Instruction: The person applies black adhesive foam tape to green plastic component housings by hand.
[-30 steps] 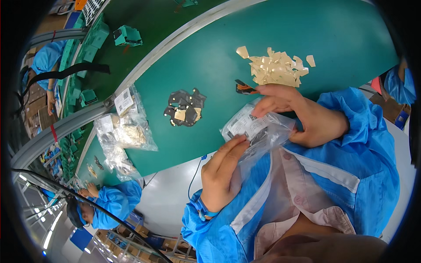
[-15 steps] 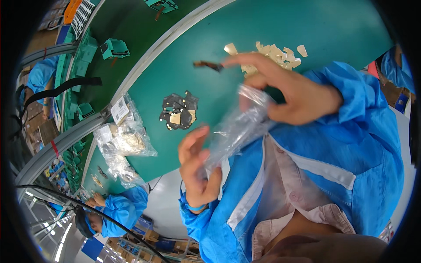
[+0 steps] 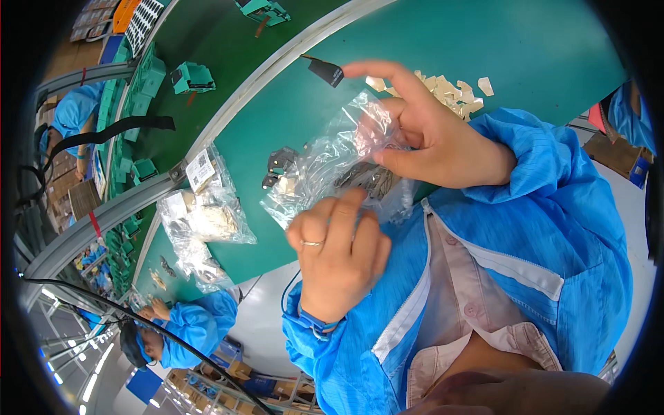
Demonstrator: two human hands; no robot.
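A crinkled clear plastic bag [image 3: 315,166] with dark parts showing inside stretches between my hands, above the green table. My right hand [image 3: 443,142] grips its upper part between thumb and bent fingers. Its index finger points out to the left, with a small black flat piece [image 3: 326,72] at the tip. On the bag's near side my left hand [image 3: 339,252] has its fingers curled against the plastic, their tips partly hidden. Behind the bag, partly covered, lies a cluster of black parts [image 3: 280,162]. Cream-coloured flat pieces [image 3: 449,93] are heaped beyond my right hand.
Filled clear bags [image 3: 214,221] lie at the table's left side, by a metal rail [image 3: 207,131]. Teal bins [image 3: 194,77] stand past the rail. A co-worker in blue [image 3: 197,328] handles small things at the lower left. A black cable [image 3: 138,321] crosses there.
The bag has spread out leftward over the black parts, and dark contents now show in it. My left hand has turned over and closed onto it. The black piece rose with my right index finger.
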